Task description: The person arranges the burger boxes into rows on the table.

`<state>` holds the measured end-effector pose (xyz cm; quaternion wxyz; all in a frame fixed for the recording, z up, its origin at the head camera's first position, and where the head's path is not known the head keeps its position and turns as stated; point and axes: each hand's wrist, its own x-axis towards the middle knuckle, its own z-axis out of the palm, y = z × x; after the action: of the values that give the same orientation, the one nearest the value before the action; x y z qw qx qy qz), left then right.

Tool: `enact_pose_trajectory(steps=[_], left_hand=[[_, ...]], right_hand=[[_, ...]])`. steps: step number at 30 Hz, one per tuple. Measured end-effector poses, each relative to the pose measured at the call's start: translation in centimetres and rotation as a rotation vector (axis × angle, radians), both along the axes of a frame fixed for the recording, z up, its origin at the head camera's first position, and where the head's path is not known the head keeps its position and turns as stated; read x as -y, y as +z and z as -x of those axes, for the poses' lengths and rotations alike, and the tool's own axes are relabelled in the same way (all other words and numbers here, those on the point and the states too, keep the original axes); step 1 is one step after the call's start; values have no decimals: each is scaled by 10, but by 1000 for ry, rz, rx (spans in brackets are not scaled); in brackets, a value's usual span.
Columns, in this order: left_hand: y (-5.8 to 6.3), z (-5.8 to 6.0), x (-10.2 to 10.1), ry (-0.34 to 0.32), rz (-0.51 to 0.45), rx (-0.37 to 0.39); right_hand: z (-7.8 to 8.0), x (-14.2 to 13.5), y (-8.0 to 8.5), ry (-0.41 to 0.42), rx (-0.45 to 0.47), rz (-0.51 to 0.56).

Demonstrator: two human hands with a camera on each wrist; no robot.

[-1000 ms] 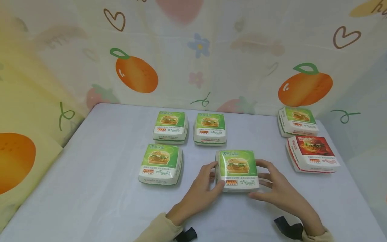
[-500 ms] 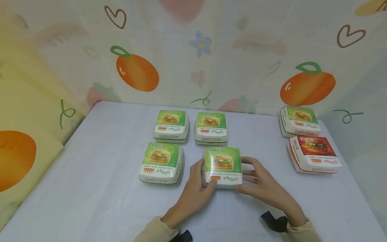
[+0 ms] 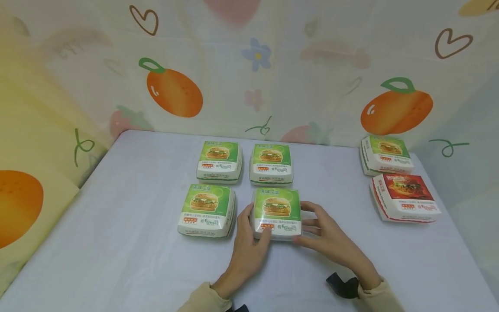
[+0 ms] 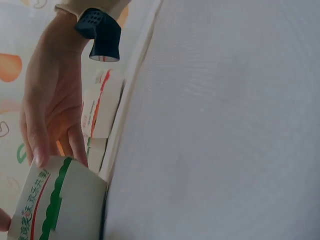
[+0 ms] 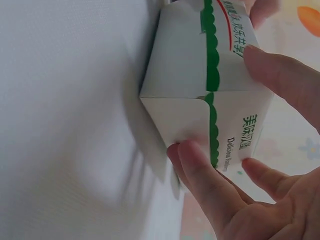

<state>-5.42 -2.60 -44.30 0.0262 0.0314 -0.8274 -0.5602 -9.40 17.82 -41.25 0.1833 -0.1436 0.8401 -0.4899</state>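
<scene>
A green-and-white burger box [image 3: 277, 212] is between my two hands at the front middle of the table. My left hand [image 3: 250, 251] holds its left side, thumb over the front edge and fingers along the side. On the other side, my right hand [image 3: 332, 241] holds the box, its thumb at the front corner. In the right wrist view, that hand's fingertips [image 5: 192, 152] press the side wall of the burger box [image 5: 182, 55]. The left wrist view shows the right hand [image 4: 55, 100] at the box's printed front [image 4: 47, 205]; the left hand is mostly out of frame there.
Left of the held box stands another green burger box [image 3: 206, 211]. Two more, a left one [image 3: 219, 162] and a right one [image 3: 270, 164], stand behind. At the right edge are a green box [image 3: 387, 155] and a red box [image 3: 405, 198]. A printed cloth [image 3: 292, 86] hangs behind the white table [image 3: 117, 242].
Both hands have moved left with the burger box between them, bringing it beside the front-left box and in front of the back-right one of the group. The other boxes have stayed put.
</scene>
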Motion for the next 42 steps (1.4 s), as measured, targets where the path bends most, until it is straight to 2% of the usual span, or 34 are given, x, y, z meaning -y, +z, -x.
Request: enact_pose_trajectory(steps=[9,17,24,35,42], left_hand=[[3,0,0,103,-27,-58],[0,-1,0,109,-12,-65],[0,-2,0,111,-16,-75],[2,-2,-1,125,5,-63],[1,-2,-3,126,-2,-91]], right_hand=[[-1,6,-2,25,-17,4],[-1,5,-5,44,-44,23],[-2,7,-5,25,-15,14],[-2,5,-3,38,-16,4],[-2,4,-2,43,-8,-5]])
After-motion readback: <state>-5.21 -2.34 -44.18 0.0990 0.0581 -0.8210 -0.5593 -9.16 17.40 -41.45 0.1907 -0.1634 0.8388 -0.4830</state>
